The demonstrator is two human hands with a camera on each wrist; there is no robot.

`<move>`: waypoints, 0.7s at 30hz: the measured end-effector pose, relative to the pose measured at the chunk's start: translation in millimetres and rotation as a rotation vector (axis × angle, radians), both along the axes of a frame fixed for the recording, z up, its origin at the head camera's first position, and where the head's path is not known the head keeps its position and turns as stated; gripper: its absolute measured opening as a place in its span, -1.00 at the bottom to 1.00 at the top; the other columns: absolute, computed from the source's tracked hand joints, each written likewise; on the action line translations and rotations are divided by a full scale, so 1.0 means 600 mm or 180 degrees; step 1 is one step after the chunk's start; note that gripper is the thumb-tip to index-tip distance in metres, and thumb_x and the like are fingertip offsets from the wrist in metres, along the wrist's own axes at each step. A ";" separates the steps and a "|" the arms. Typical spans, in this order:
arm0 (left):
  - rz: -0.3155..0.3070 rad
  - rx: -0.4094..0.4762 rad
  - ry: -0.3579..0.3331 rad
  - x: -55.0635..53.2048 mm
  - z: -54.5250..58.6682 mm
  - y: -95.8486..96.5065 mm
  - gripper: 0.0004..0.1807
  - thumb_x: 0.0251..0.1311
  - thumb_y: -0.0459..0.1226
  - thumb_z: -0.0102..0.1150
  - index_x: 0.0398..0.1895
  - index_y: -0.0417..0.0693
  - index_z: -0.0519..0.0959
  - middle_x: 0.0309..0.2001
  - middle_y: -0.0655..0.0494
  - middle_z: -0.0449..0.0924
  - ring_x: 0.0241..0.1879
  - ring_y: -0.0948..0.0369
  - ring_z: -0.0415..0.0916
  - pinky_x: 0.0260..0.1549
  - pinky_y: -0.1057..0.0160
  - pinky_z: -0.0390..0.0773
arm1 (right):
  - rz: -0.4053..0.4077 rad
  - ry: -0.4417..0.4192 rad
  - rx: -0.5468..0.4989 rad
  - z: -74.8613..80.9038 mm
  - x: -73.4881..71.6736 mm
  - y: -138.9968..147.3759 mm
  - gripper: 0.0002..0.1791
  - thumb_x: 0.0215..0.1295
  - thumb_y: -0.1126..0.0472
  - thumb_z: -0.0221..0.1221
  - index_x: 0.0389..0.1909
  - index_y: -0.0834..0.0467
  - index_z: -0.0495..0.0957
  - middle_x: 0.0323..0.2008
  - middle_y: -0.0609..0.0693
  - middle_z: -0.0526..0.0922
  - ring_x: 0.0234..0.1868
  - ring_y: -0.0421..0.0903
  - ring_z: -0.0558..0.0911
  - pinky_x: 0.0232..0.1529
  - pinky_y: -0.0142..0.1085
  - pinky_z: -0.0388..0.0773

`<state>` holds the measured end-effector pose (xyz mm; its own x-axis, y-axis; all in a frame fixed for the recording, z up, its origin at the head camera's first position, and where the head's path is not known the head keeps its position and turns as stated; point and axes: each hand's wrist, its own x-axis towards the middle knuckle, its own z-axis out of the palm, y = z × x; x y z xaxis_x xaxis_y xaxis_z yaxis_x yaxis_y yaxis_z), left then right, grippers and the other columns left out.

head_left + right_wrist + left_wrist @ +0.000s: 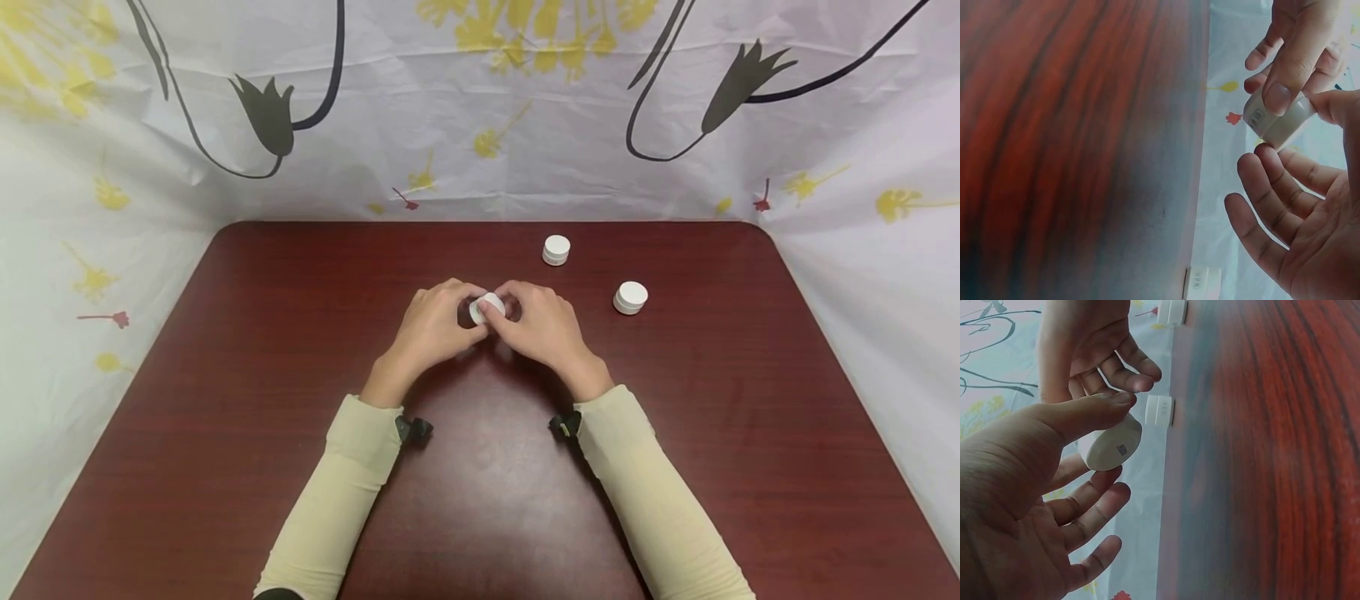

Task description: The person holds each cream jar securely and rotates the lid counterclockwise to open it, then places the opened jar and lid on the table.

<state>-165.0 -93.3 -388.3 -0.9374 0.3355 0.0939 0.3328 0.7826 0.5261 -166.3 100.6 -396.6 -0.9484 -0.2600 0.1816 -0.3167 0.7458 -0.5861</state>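
A small white round jar (491,298) is held between both hands over the middle of the table. My left hand (435,327) pinches its lower part between thumb and fingers. In the left wrist view the jar (1105,453) is tilted, its underside showing a small dark square code. My right hand (546,325) grips the jar's lid end, the thumb lying over the top in the head view. Seen from the right wrist, the jar (1280,130) has small dark print on its side, partly covered by the left thumb. The other fingers of both hands are spread loosely.
Two similar white jars stand to the right: one jar (556,251) near the back edge, another jar (631,298) farther right and nearer. The dark red wooden table (225,417) is enclosed by a patterned white cloth (420,108) at the back and sides.
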 end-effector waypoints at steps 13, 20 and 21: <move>0.0013 -0.0024 -0.0037 0.000 0.000 -0.001 -0.52 0.20 -0.06 0.49 0.19 0.09 0.70 0.14 0.09 0.73 0.19 0.09 0.64 0.30 -0.08 0.45 | 0.0109 0.0014 0.0032 0.000 0.000 -0.003 -0.69 0.41 -0.15 0.22 -0.02 -0.06 0.69 -0.31 -0.14 0.67 -0.31 -0.16 0.63 -0.25 -0.10 0.57; 0.0012 -0.0012 -0.0044 -0.001 0.001 -0.004 -0.51 0.20 -0.09 0.48 0.21 0.07 0.69 0.16 0.06 0.72 0.19 0.08 0.63 0.30 -0.10 0.45 | 0.0143 0.0002 0.0105 0.001 0.001 -0.001 -0.48 0.36 -0.15 0.24 0.24 -0.01 0.61 -0.09 -0.08 0.73 -0.13 -0.06 0.70 -0.09 0.04 0.65; 0.0021 -0.0008 -0.0042 -0.001 0.001 -0.005 -0.51 0.20 -0.09 0.48 0.21 0.07 0.69 0.16 0.06 0.72 0.19 0.08 0.63 0.30 -0.11 0.44 | 0.0153 -0.0006 0.0111 0.001 0.001 -0.001 -0.45 0.36 -0.17 0.24 0.27 0.00 0.60 -0.06 -0.07 0.73 -0.10 -0.05 0.71 -0.06 0.06 0.65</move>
